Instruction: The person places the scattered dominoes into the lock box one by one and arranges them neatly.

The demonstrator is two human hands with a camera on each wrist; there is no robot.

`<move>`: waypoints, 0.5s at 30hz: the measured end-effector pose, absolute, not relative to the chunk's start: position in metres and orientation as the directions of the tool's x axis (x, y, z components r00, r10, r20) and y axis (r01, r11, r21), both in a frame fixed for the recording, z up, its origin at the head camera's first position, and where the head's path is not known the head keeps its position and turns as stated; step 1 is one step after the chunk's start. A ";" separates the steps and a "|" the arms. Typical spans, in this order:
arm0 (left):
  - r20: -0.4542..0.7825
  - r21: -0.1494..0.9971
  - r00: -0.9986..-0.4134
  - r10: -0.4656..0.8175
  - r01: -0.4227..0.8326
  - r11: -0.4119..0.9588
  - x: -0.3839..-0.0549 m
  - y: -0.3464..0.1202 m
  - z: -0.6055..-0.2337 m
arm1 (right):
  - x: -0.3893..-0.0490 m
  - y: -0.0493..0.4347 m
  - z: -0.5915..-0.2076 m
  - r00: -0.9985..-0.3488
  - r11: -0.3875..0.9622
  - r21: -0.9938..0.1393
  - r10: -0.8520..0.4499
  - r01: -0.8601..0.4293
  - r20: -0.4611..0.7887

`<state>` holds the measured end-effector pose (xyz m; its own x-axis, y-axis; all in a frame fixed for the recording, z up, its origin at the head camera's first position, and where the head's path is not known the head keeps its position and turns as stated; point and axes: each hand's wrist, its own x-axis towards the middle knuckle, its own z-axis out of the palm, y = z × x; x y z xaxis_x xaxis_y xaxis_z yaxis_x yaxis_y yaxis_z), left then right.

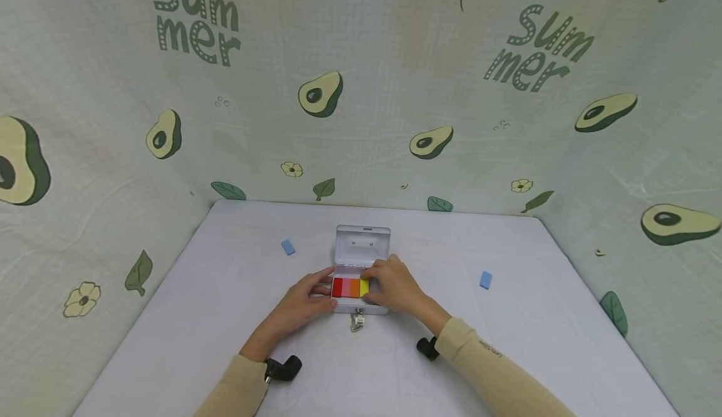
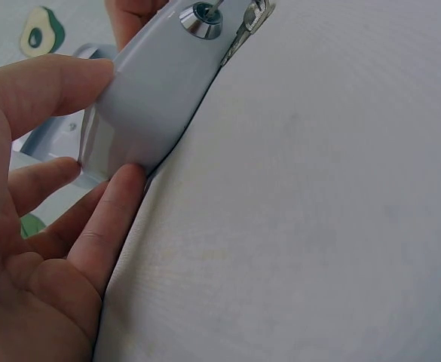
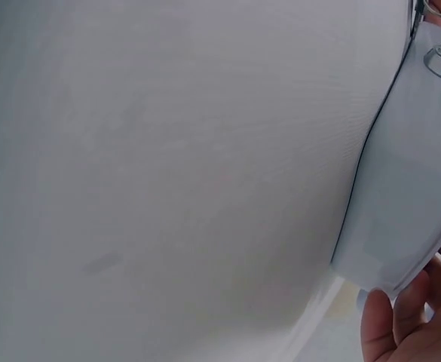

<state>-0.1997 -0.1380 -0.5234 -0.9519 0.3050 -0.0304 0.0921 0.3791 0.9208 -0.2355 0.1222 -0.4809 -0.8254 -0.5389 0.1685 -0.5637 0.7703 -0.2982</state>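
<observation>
A small pale metal cash box sits mid-table with its lid raised. Keys hang from the lock on its front. Inside, red, pink, orange and yellow blocks stand side by side in a row. My left hand holds the box's left end, thumb at the top edge and fingers along the side. Reaching over the right end, my right hand pinches the yellow block between thumb and finger. Part of the box's interior is hidden beneath that hand.
One blue block lies on the white table behind and left of the box. Another blue block is off to the right. A printed cloth rises behind the table and along both sides.
</observation>
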 end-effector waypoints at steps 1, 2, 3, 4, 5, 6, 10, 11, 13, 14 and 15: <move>-0.032 0.921 -0.952 0.305 0.091 0.379 -0.200 -0.138 -0.523 | -0.235 0.122 -0.481 -0.826 0.772 -0.296 -0.537 -0.562 0.168; -0.032 0.921 -0.952 0.306 0.091 0.378 -0.200 -0.138 -0.523 | -0.235 0.122 -0.481 -0.828 0.774 -0.294 -0.536 -0.560 0.167; -0.032 0.921 -0.952 0.305 0.090 0.379 -0.200 -0.138 -0.523 | -0.234 0.122 -0.481 -0.829 0.777 -0.291 -0.534 -0.559 0.166; -0.032 0.921 -0.952 0.305 0.091 0.378 -0.199 -0.138 -0.523 | -0.234 0.122 -0.481 -0.830 0.778 -0.289 -0.533 -0.558 0.165; -0.030 0.921 -0.952 0.305 0.092 0.379 -0.199 -0.138 -0.522 | -0.234 0.122 -0.481 -0.831 0.781 -0.287 -0.531 -0.555 0.163; -0.030 0.920 -0.952 0.304 0.092 0.381 -0.199 -0.138 -0.522 | -0.234 0.122 -0.481 -0.832 0.782 -0.285 -0.531 -0.554 0.161; -0.029 0.920 -0.953 0.302 0.093 0.382 -0.199 -0.138 -0.523 | -0.234 0.121 -0.481 -0.832 0.784 -0.278 -0.532 -0.555 0.160; -0.028 0.920 -0.953 0.303 0.093 0.381 -0.199 -0.138 -0.523 | -0.234 0.121 -0.481 -0.832 0.786 -0.275 -0.531 -0.554 0.159; -0.030 0.921 -0.952 0.303 0.092 0.379 -0.200 -0.137 -0.523 | -0.234 0.121 -0.481 -0.831 0.787 -0.269 -0.533 -0.556 0.160; -0.030 0.921 -0.952 0.303 0.091 0.379 -0.200 -0.137 -0.523 | -0.234 0.121 -0.481 -0.829 0.785 -0.267 -0.534 -0.559 0.164; -0.030 0.921 -0.953 0.303 0.091 0.378 -0.199 -0.138 -0.523 | -0.234 0.121 -0.481 -0.829 0.787 -0.261 -0.535 -0.559 0.163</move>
